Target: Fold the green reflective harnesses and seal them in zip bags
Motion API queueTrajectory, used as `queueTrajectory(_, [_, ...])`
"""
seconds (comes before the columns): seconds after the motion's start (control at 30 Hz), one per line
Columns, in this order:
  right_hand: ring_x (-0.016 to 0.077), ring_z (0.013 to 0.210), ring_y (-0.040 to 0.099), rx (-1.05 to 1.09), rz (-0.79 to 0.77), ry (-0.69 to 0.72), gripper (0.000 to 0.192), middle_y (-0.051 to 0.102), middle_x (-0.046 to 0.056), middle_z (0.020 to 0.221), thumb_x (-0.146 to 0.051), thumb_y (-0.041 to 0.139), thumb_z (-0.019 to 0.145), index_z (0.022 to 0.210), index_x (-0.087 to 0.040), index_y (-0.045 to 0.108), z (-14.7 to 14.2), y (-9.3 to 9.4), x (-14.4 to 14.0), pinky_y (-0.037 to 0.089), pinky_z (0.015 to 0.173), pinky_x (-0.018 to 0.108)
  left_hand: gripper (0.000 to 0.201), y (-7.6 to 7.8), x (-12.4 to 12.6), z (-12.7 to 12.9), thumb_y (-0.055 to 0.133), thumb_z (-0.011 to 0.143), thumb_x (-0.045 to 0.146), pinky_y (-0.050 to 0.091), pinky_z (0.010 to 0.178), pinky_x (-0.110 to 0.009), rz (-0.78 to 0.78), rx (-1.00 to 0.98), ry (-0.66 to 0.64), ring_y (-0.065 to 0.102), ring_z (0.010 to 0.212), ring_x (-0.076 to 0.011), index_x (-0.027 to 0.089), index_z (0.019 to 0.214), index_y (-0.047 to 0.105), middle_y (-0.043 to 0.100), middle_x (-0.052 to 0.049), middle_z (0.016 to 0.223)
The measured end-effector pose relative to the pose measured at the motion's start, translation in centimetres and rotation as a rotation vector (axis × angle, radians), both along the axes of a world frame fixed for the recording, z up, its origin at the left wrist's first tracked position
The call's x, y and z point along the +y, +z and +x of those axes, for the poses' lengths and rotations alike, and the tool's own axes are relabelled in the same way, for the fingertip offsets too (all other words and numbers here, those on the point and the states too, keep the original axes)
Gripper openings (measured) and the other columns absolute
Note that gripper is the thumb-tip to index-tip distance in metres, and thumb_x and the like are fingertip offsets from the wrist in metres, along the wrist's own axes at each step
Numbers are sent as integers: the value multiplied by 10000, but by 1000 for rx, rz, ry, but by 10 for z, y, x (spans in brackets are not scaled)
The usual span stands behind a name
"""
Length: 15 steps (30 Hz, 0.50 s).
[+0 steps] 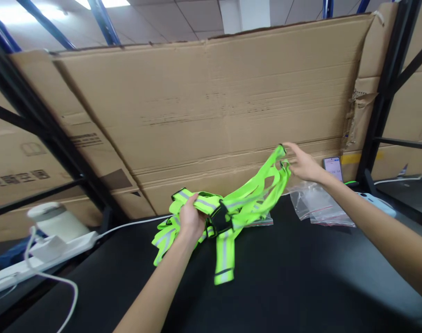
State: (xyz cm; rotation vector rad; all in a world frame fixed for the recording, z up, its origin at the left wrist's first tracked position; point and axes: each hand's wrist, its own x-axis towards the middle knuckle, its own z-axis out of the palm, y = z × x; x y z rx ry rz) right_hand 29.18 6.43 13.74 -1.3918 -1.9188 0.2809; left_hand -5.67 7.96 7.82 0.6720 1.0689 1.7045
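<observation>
A neon-green reflective harness (245, 203) of straps with grey stripes is stretched between my hands above the black table. My left hand (191, 217) is closed around its bunched straps, beside a black centre piece (220, 218). At the upper right, my right hand (301, 163) pinches the ends of several straps and pulls them out to the side. One short striped strap end hangs down below the black piece. More straps droop to the left, behind my left wrist.
Clear plastic bags (318, 206) lie at the back right, near a lit phone (333, 168) propped against the cardboard wall (211, 101). A white power strip (44, 261), a cable (74, 296) and a pale bottle (60, 222) are at left. Black frame posts (381, 101) stand at both sides.
</observation>
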Motion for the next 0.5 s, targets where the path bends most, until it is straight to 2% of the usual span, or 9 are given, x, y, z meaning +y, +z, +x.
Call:
queueTrajectory(0.03, [283, 1201, 627, 108, 179, -89, 658, 585, 193, 1371, -114, 521, 797, 1451, -141, 453, 0, -1, 7, 540, 933, 422, 135, -2, 0, 1, 540, 888, 181, 546, 441, -251, -17, 4, -9, 628, 430, -164, 149, 769, 594, 622, -13, 577])
queueTrajectory(0.1, [310, 1359, 494, 189, 360, -166, 634, 485, 228, 1468, -126, 490, 849, 1475, -112, 393, -6, -12, 8, 460, 1050, 492, 201, -8, 0, 3, 466, 949, 192, 576, 475, -264, -57, 18, -42, 658, 450, -181, 165, 767, 546, 538, 20, 509])
queueTrajectory(0.13, [312, 1376, 468, 191, 398, -166, 558, 491, 223, 1463, -139, 475, 877, 1434, -115, 441, -14, -20, 3, 419, 1088, 513, 218, -12, 0, 3, 449, 964, 195, 595, 500, -278, -73, 28, -57, 680, 473, -197, 171, 760, 526, 494, 34, 480])
queueTrajectory(0.17, [306, 1337, 501, 177, 413, -140, 453, 545, 205, 1407, -166, 465, 912, 1362, -132, 513, -23, -30, -7, 403, 1099, 518, 228, -16, 0, 3, 446, 968, 195, 609, 519, -293, -85, 41, -77, 699, 496, -214, 175, 751, 512, 459, 44, 459])
queueTrajectory(0.23, [265, 1123, 640, 125, 398, -30, 238, 688, 127, 1160, -267, 493, 970, 1136, -193, 647, -46, -55, -33, 488, 1005, 452, 227, -24, -1, 4, 477, 955, 201, 618, 520, -314, -100, 76, -129, 709, 503, -238, 174, 733, 512, 438, 46, 438])
queueTrajectory(0.27, [251, 1076, 657, 66, 372, 64, 194, 705, 96, 1106, -314, 533, 973, 1065, -218, 674, -59, -68, -48, 505, 977, 426, 218, -28, -1, 4, 502, 941, 205, 613, 501, -317, -102, 98, -153, 699, 484, -240, 169, 727, 522, 457, 37, 438])
queueTrajectory(0.33, [290, 1174, 608, -196, 316, 257, 321, 658, 120, 1233, -422, 631, 936, 1189, -224, 652, -82, -92, -76, 476, 1006, 472, 194, -33, 0, 4, 545, 911, 218, 594, 454, -315, -95, 141, -177, 663, 430, -224, 152, 728, 550, 528, 3, 462])
queueTrajectory(0.4, [347, 1217, 579, -381, 245, 310, 591, 595, 165, 1328, -488, 735, 838, 1339, -213, 585, -98, -110, -96, 484, 992, 507, 176, -34, 1, 2, 560, 891, 233, 578, 426, -310, -74, 180, -166, 635, 403, -200, 140, 741, 573, 612, -39, 523])
queueTrajectory(0.5, [310, 1121, 638, -455, 108, 287, 535, 606, 159, 1290, -317, 668, 887, 1394, -200, 541, -102, -124, -106, 540, 930, 456, 149, -31, 4, -6, 561, 860, 251, 555, 399, -305, -35, 233, -118, 616, 389, -190, 153, 749, 579, 651, -53, 560])
